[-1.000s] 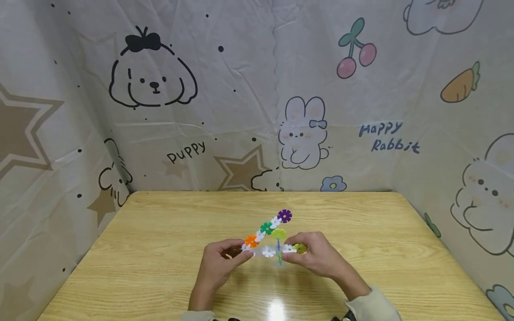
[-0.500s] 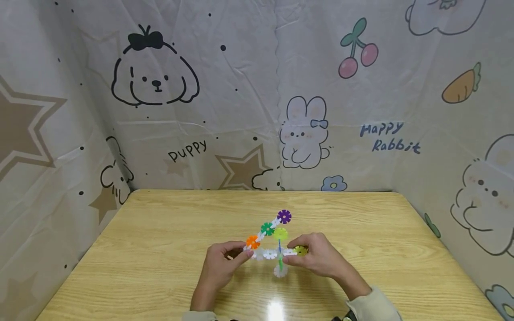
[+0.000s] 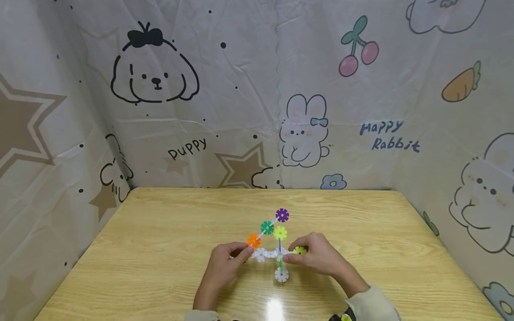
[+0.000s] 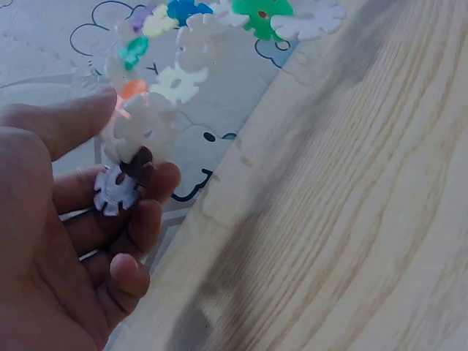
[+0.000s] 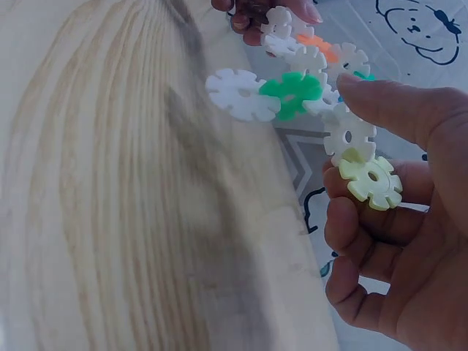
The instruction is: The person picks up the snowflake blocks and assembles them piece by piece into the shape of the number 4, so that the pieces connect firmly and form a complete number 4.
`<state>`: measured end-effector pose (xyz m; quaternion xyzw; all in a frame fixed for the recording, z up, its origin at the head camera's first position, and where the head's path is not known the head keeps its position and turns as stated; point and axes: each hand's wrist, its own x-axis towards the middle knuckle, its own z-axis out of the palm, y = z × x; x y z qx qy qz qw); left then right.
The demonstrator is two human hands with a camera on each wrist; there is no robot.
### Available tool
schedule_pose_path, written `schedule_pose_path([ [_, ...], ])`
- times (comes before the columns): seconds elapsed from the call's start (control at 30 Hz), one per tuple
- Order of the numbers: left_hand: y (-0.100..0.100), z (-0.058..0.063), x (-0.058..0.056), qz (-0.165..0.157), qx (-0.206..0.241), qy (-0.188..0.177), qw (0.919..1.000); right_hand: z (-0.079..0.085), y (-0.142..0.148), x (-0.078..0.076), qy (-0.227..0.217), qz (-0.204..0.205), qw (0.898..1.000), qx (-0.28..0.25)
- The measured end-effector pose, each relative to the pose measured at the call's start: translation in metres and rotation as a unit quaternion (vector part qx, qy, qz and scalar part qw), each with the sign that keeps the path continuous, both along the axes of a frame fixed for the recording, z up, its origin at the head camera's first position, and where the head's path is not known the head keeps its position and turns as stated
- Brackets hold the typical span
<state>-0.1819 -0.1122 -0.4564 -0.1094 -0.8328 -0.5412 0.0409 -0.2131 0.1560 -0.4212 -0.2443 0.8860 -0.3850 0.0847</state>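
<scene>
Both hands hold one built piece of interlocking snowflake discs. My left hand pinches its left end between thumb and fingers, close to the orange disc. In the left wrist view, a brown disc and a white disc lie by those fingers. My right hand grips the right end, where a pale yellow disc shows between thumb and palm. One branch slants back through a green disc to a purple disc. A crossing branch runs from a yellow-green disc to a white disc toward me.
The wooden table lies under the hands. Behind it and at both sides hangs a printed cloth with rabbit, puppy and star drawings. A bright reflection shows on the tabletop near the front.
The disc piece has tilted between my hands: the near white disc has come down into clear view, and the back discs now face me more. My left hand has shifted slightly right.
</scene>
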Motion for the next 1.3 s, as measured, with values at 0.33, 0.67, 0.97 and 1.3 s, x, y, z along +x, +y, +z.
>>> schedule_pose_path([
  [0.33,0.005,-0.001,0.003,0.009,-0.037,-0.057,0.9976,-0.016,0.003,-0.002,-0.024,0.002,1.0,-0.007],
  [0.67,0.007,-0.005,0.007,0.034,-0.104,-0.077,0.991,-0.028,0.004,-0.002,-0.029,0.003,1.0,0.0],
  [0.97,0.01,-0.003,0.007,0.056,-0.162,-0.096,0.9804,-0.031,0.003,-0.001,-0.029,0.009,1.0,0.003],
  [1.3,0.013,-0.005,0.008,0.073,-0.179,-0.092,0.9769,-0.036,0.005,-0.001,-0.043,0.017,0.999,0.003],
])
